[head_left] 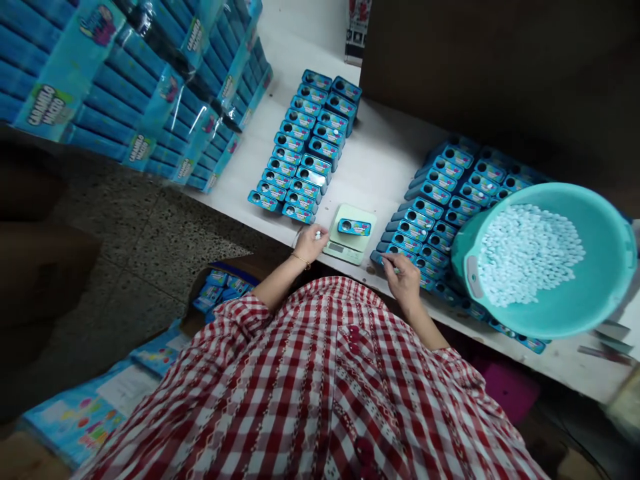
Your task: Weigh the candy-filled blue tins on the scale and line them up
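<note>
Your left hand (311, 243) is closed in a pinch, thumb and fingertips gripping what look like white sweets (317, 234). Just past those fingertips sits a kitchen scale (349, 250), with a blue case (354, 227) lying on its pan. Your right hand (403, 278) is curled in, its fingers (395, 265) around something small and pale; it is too small and too hidden to say exactly what it is, or how firmly you hold it. The end of a block of upright cases (430, 207) lies right by those fingers, and a second block of cases (300, 157) stands beyond your left fingertips.

Farther right of your right fingers, a teal basin (607, 267) holds a heap of loose sweets (530, 253). Each sweet looks light, hard and easily rolled, so the pads of thumb and forefinger should suit it better than a scoop of the palm. The cases look light and stiff; their long sides offer the best hold, clear of the round opening on top.

Behind the left block, wrapped blue packs (125, 87) are stacked on the bench (373, 167). A gold bangle (301, 261) circles your left wrist.
</note>
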Available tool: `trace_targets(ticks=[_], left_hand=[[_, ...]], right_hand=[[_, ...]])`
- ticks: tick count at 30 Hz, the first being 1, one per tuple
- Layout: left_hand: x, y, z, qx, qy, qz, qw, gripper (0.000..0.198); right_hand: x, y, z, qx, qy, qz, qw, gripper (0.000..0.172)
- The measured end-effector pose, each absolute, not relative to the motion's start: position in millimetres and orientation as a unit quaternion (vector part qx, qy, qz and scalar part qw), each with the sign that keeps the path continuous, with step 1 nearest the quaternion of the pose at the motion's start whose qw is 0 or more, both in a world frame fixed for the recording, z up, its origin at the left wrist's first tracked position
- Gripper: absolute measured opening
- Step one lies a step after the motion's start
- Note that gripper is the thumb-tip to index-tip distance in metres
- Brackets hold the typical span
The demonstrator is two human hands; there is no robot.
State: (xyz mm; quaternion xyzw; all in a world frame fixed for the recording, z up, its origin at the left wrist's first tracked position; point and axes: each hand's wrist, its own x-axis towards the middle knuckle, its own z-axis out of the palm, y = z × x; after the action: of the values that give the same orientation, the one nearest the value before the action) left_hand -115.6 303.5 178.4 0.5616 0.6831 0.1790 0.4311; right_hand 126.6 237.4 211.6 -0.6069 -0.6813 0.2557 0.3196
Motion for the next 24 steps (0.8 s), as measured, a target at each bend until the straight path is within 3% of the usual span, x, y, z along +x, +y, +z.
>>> trace_targets(ticks=[3,6,14,24], left_hand=[[-106.0,320.6,211.9,0.671,0.617,0.184,0.368,0.008],[-87.0,334.1,230.8,0.744,0.572,0.106,0.328,0.009],[-69.3,344.3,226.0,0.814,0.523,-0.055,0.247,0.025],[-73.9,343.4,226.6,0.824,0.502,-0.046,0.259,0.030]], right_hand=[[123.7,237.6,208.8,-0.606,-0.678,0.263,0.322,0.017],[121.3,235.9,206.4,-0.604,-0.679,0.273,0.316,0.018],[128.0,222.6,206.1,-0.625,-0.653,0.289,0.317,0.020],[132.6,219.5,209.6,-0.628,-0.647,0.276,0.333,0.020]])
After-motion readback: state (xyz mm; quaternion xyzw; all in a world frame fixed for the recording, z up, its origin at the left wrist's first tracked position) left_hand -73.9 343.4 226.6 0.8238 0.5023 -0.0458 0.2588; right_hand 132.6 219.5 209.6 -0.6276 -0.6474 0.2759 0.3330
